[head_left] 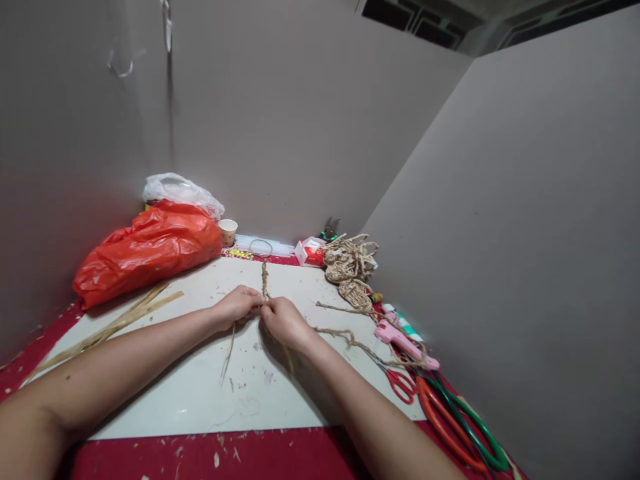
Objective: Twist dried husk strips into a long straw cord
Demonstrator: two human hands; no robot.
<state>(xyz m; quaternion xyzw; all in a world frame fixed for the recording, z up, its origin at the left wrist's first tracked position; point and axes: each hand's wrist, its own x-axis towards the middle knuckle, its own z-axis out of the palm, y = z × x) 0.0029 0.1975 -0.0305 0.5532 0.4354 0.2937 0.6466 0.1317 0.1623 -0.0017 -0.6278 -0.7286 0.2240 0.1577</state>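
A short twisted piece of straw cord [265, 277] points away from me over the white board [200, 400]. My left hand [240, 305] is closed, its fingertips pinching the near end of the cord. Close against it, my right hand [284, 321] is closed on the same end, thumb and fingers together. Loose straw strands [229, 353] trail below my left hand, and another strand comes out under my right hand. The exact grip point is partly hidden by the fingers.
Left are long straw strips [125, 317] and a red plastic bag [155, 243]. A paper cup [228, 232] stands behind. Right are bundled cords [350, 260], a pink glue gun [406, 343], red-handled scissors [401, 387] and large red-and-green handles [450, 427]. Grey walls enclose the board.
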